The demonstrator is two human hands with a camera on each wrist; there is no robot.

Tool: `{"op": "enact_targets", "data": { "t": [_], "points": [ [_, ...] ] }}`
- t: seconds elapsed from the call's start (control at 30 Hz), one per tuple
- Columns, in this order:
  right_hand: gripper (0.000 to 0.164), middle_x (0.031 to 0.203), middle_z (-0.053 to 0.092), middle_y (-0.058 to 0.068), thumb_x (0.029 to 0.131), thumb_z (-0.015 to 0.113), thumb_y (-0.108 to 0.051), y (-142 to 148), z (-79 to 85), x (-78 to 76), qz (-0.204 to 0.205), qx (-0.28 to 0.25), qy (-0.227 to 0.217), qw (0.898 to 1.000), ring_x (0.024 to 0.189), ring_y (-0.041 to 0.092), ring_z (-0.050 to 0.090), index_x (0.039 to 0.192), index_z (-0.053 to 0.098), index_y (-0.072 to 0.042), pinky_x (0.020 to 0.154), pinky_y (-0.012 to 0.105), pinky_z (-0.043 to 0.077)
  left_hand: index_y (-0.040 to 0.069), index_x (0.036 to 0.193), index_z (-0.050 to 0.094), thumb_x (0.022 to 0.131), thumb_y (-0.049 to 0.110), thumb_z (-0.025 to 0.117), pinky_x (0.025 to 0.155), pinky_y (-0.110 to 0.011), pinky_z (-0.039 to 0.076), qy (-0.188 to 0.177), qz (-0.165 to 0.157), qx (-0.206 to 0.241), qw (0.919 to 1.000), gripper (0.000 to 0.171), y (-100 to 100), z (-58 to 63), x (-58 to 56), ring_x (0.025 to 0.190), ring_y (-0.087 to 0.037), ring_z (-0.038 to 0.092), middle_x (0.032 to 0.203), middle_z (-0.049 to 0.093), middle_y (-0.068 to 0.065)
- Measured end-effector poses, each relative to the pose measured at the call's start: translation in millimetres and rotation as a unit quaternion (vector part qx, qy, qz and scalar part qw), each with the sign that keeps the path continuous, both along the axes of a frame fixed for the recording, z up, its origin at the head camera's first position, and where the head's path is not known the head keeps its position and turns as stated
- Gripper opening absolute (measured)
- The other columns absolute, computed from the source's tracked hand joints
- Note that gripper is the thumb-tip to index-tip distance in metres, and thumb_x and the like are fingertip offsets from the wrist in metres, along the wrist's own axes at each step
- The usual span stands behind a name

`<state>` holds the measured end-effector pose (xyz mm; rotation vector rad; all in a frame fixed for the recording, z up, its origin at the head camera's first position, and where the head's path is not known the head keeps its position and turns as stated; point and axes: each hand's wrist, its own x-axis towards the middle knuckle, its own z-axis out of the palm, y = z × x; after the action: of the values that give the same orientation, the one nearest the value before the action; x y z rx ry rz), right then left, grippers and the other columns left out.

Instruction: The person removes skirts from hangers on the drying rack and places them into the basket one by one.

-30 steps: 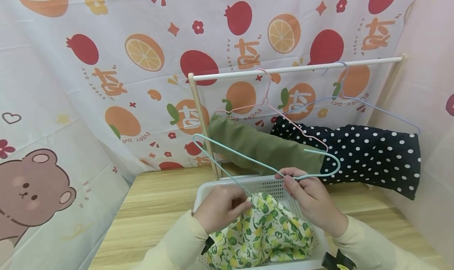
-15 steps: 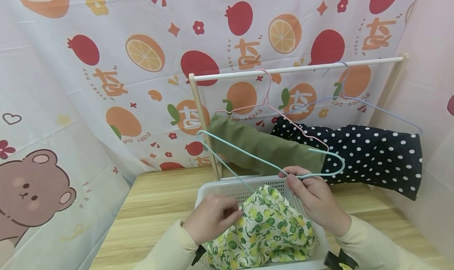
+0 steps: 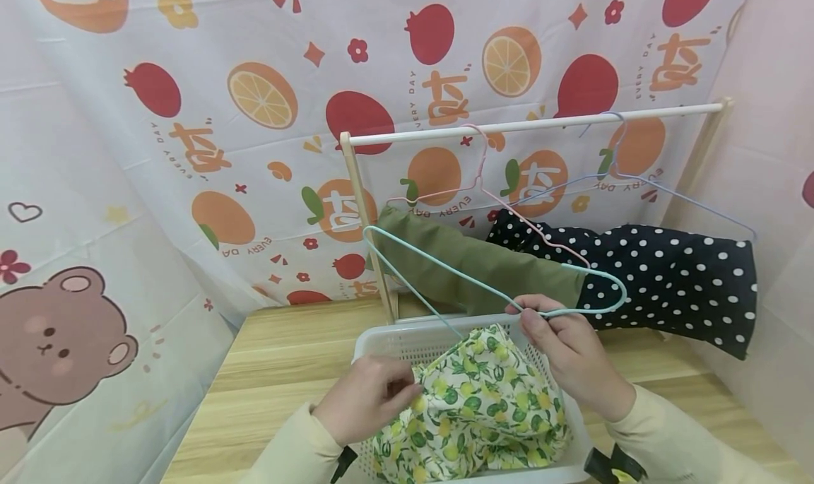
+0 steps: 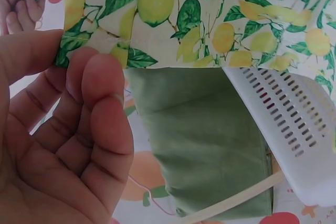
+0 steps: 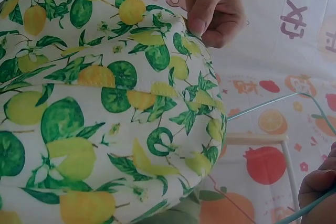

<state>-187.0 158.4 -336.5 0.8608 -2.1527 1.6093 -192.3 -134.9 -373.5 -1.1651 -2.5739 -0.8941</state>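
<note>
My right hand (image 3: 572, 353) holds a light-blue wire hanger (image 3: 439, 261) near the base of its hook, with the hook towards the right. The hanger's lower bar runs into a garment printed with lemons and green leaves (image 3: 483, 406). My left hand (image 3: 369, 399) pinches that garment's edge at its left side; in the left wrist view the thumb and fingertips (image 4: 107, 80) are at the hem. In the right wrist view the lemon-print garment (image 5: 121, 103) spreads wide, with the hanger (image 5: 268, 103) coming out beyond it. The lower part of the garment lies in a white basket (image 3: 388, 339).
Behind the basket stands a rack with a white rail (image 3: 534, 124) and wooden legs. A pink hanger (image 3: 480, 166) carries green cloth (image 3: 470, 268), and a blue-violet hanger (image 3: 683, 194) carries black polka-dot cloth (image 3: 674, 279). All stands on a wood-grain table (image 3: 273, 371).
My left hand has moved left and down with the garment's edge. The hanger and my right hand have shifted slightly right, and the garment has spread further along the hanger.
</note>
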Motion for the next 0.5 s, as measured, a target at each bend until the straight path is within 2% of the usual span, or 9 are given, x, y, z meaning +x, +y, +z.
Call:
{"op": "enact_targets", "data": {
  "t": [0.23,0.5],
  "points": [
    [0.022,0.060,0.036,0.001,0.097,0.038,0.000,1.7,0.8,-1.2,0.014,-0.014,0.005,1.000,0.052,0.014,0.034,0.106,0.058,-0.005,0.050,0.027,0.036,0.024,0.068,0.058,0.087,0.019,0.063,0.042,-0.014,0.037,-0.009,0.002,0.000,1.0000,0.020,-10.0,-2.6,1.9,0.049,0.003,0.041,0.059,0.046,0.017],
    [0.021,0.061,0.036,0.002,0.097,0.039,-0.002,4.0,1.3,-1.6,0.002,-0.016,0.004,1.000,0.053,0.014,0.035,0.105,0.058,-0.006,0.050,0.027,0.035,0.024,0.066,0.058,0.085,0.019,0.065,0.042,-0.015,0.036,-0.010,0.027,-0.024,0.9993,0.021,-21.7,-7.6,4.9,0.048,0.003,0.039,0.055,0.043,0.018]
  ]
}}
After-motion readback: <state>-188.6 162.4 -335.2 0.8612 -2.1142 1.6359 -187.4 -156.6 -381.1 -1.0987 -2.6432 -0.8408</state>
